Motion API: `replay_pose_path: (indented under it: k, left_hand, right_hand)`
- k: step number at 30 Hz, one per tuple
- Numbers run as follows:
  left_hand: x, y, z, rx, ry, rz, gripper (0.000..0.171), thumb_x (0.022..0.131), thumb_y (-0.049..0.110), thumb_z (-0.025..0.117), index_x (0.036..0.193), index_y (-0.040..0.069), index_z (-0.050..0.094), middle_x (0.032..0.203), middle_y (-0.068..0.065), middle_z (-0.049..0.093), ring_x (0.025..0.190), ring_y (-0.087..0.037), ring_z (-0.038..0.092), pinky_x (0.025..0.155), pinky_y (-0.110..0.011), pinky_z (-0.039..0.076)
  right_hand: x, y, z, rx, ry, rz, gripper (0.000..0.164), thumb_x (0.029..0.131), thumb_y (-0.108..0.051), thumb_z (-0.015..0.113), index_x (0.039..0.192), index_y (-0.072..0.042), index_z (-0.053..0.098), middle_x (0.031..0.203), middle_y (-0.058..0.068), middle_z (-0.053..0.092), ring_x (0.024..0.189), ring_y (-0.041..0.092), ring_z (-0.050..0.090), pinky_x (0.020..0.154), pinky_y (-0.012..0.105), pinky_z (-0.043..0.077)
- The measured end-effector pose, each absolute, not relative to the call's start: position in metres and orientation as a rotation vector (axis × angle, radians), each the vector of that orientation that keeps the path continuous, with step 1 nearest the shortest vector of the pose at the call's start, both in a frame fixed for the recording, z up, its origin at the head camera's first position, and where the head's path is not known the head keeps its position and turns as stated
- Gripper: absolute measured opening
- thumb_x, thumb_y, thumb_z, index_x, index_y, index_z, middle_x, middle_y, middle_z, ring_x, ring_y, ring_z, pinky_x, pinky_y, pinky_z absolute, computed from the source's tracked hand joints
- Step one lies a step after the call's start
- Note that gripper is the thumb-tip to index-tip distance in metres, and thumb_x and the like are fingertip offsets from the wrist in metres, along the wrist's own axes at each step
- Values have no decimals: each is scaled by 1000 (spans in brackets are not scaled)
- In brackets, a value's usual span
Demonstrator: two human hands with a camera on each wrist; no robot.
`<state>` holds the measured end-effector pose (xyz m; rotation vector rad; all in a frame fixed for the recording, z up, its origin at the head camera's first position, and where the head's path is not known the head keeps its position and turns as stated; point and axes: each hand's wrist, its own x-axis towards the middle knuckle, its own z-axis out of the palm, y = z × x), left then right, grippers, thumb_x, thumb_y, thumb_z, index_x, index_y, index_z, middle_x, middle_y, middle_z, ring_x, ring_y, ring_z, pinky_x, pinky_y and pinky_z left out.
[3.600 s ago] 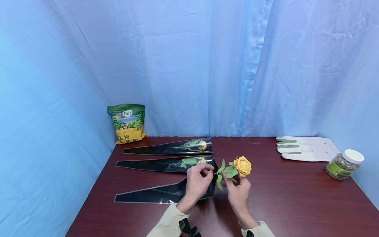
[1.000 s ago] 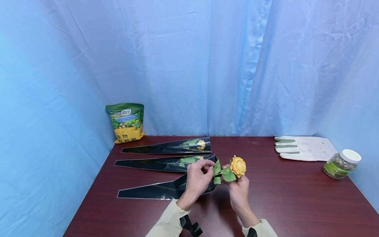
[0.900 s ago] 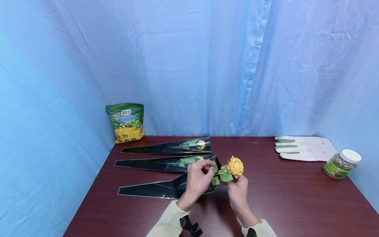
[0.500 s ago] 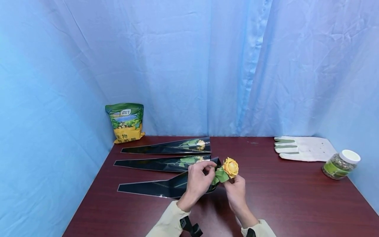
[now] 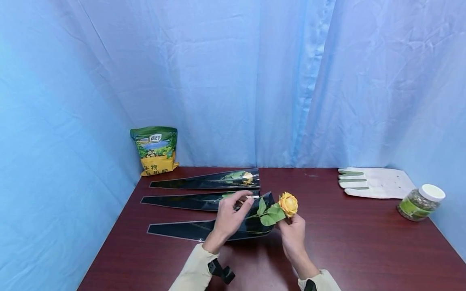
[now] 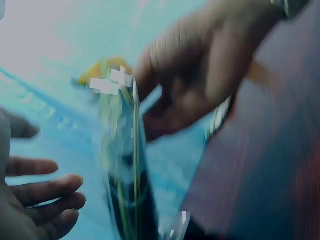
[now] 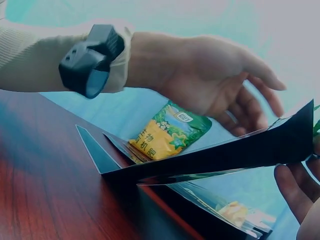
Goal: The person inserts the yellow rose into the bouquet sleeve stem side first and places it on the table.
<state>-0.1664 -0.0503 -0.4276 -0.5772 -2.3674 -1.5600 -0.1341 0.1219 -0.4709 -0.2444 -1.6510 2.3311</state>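
Observation:
A yellow rose (image 5: 289, 204) lies with stem and leaves along a black flower sleeve (image 5: 255, 229) with a glossy clear front; its bloom stands out past the wide mouth. My right hand (image 5: 293, 235) grips the sleeve's mouth just under the bloom. In the right wrist view its thumb (image 7: 290, 182) presses the sleeve from below, and the sleeve slants up off the table. Left of the mouth, my left hand (image 5: 227, 218) is apart from the sleeve, with thumb and index finger spread. The left wrist view shows its loose fingers (image 6: 47, 190) beside the sleeve, holding nothing.
Two more black sleeves, the rear one (image 5: 196, 182) and the middle one (image 5: 182, 201), lie behind, each with a yellow rose. A fertiliser bag (image 5: 154, 151) stands at the back left. A white work glove (image 5: 382, 182) and a white-lidded jar (image 5: 420, 203) are at the right.
My left hand has let go of the sleeve's mouth and moved left. The rose has slid left into the sleeve. My right hand, earlier on the rose, now grips the mouth.

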Motion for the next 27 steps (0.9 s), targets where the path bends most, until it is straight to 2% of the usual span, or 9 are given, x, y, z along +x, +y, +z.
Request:
replay_pose_path:
  k: [3,6,9,11,14,18,22,25,27]
  left_hand:
    - [-169,-67,-435,-673,-2489,-1499,41,93,31,68,131,15,64,120,-8,71,112,-22,66,95,-47,53]
    - [-170,-81,-443,-796,-2685,-1366,72,86,41,75,150,23,45,150,-8,50,141,-26,47,110,-58,40]
    - [-170,-86,-452,-940,-2834,-1181,101,76,46,83,159,29,26,164,-8,30,151,-29,30,117,-62,30]
    - [-170,-86,-458,-996,-2891,-1071,114,71,48,87,161,29,18,166,-8,25,153,-30,27,119,-61,27]
    - [-170,-81,-465,-1026,-2924,-949,123,68,49,88,162,28,12,165,-8,26,151,-30,29,120,-57,27]
    - [-168,-74,-472,-993,-2943,-846,121,71,46,86,162,24,9,158,-8,34,146,-29,36,119,-51,32]
    - [-167,-69,-474,-959,-2917,-816,116,71,34,84,162,22,12,147,-9,42,136,-27,43,115,-49,37]
    - [-167,-68,-474,-940,-2899,-814,115,70,26,82,161,21,13,142,-9,45,129,-26,45,111,-48,39]
    - [-167,-67,-474,-928,-2898,-816,114,69,25,82,161,21,13,140,-9,45,127,-25,45,110,-47,40]
  right_hand:
    - [-135,123,-472,-246,-1650,2334,37,91,10,58,90,-24,72,85,-13,72,76,1,68,64,20,57]
    - [-136,123,-472,-254,-1652,2327,37,91,10,58,90,-25,72,86,-13,73,78,0,69,67,20,57]
    - [-137,124,-473,-259,-1655,2320,37,91,9,59,90,-25,72,86,-13,73,78,0,69,67,20,57]
    - [-137,125,-472,-255,-1650,2322,36,91,9,59,90,-24,72,86,-13,73,78,0,69,66,20,57]
    - [-137,125,-471,-247,-1638,2334,35,91,9,58,91,-23,73,86,-12,73,78,1,69,65,21,57]
    - [-135,125,-469,-243,-1640,2353,35,91,9,58,91,-23,73,86,-13,73,79,1,69,65,21,57]
    - [-135,124,-469,-257,-1635,2343,36,91,10,58,95,-24,71,88,-13,72,80,0,69,64,20,57]
    - [-136,124,-468,-238,-1652,2269,38,89,13,58,105,-21,66,91,-15,71,82,-1,68,67,18,57]
    - [-137,125,-468,-207,-1702,2189,42,87,15,57,116,-14,61,94,-16,69,84,-2,67,68,17,56]
